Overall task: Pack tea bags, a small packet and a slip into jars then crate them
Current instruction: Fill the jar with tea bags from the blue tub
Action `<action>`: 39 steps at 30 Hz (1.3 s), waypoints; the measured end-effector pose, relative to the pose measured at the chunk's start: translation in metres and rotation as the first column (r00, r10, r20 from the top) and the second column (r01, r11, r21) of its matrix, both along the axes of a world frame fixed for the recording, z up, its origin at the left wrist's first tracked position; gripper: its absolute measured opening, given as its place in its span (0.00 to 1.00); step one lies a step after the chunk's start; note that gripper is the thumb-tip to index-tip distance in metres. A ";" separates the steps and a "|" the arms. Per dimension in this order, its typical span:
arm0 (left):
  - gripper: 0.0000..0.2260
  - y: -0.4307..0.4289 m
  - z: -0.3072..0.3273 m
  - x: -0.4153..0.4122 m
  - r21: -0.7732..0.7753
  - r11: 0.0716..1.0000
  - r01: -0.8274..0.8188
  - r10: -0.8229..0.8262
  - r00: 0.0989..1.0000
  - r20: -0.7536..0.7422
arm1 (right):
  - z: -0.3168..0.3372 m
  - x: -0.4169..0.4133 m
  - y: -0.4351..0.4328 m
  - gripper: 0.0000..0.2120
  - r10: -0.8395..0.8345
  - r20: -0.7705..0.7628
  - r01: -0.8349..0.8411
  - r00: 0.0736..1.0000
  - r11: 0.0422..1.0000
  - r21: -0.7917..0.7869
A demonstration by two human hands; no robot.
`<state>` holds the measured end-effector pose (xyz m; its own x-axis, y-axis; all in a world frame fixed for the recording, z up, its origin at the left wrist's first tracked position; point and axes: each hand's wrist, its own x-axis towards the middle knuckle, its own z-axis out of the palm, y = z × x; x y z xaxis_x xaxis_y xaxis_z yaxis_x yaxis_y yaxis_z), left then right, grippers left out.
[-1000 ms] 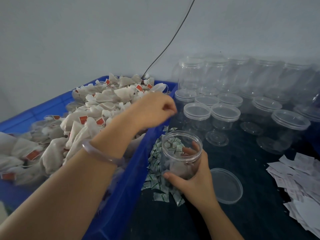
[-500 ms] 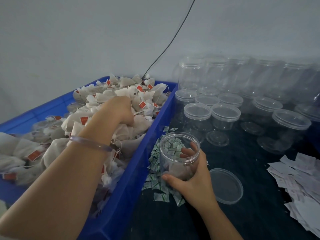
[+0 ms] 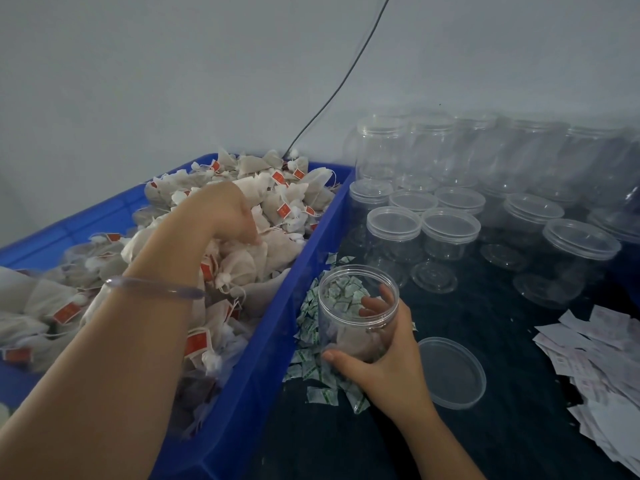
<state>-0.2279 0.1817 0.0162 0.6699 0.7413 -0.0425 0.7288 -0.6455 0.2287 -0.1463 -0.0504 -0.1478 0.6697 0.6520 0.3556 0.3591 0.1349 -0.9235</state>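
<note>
L hand [image 3: 225, 216] has gone back from jar [image 3: 341, 327] into tea bags [image 3: 277, 199], centre-left, fingers curled round a few. R hand [image 3: 388, 362] grips jar, lower centre. Filling prob. continues.

A second ago the left hand [image 3: 221, 211] hung over the right rim of the blue crate [image 3: 322, 233], fingers bunched, just above the jar [image 3: 356, 306]. It has since swung back to the left and away from that rim, into the heap of tea bags [image 3: 277, 199]. Half a second ago it was already landing on the heap. Now it sits deeper, wrist bent, fingers [image 3: 251, 233] curled down round a bunch of them. Bags that lay in plain sight a second ago are covered by the hand. The forearm and its clear bangle [image 3: 152, 287] have dropped lower and further left over the crate.
</note>
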 end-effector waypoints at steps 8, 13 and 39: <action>0.04 -0.006 0.016 -0.005 -0.046 0.995 0.092 -0.058 0.872 0.485 | 0.001 0.000 0.000 0.45 -0.006 0.007 0.006 1.000 1.000 -0.007; 0.05 -0.008 0.006 0.005 -0.115 0.975 0.190 -0.116 0.876 0.469 | 0.002 0.000 0.000 0.45 -0.006 0.015 0.007 1.000 1.000 -0.008; 0.04 -0.064 0.019 0.009 -0.216 0.786 0.579 -0.322 0.683 0.655 | 0.002 -0.001 0.001 0.45 0.000 0.016 0.000 1.000 1.000 0.015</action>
<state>-0.2186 0.1174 0.0356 0.9055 0.3446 0.2477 0.0225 -0.6220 0.7827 -0.1468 -0.0494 -0.1456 0.6638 0.6462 0.3765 0.3742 0.1489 -0.9153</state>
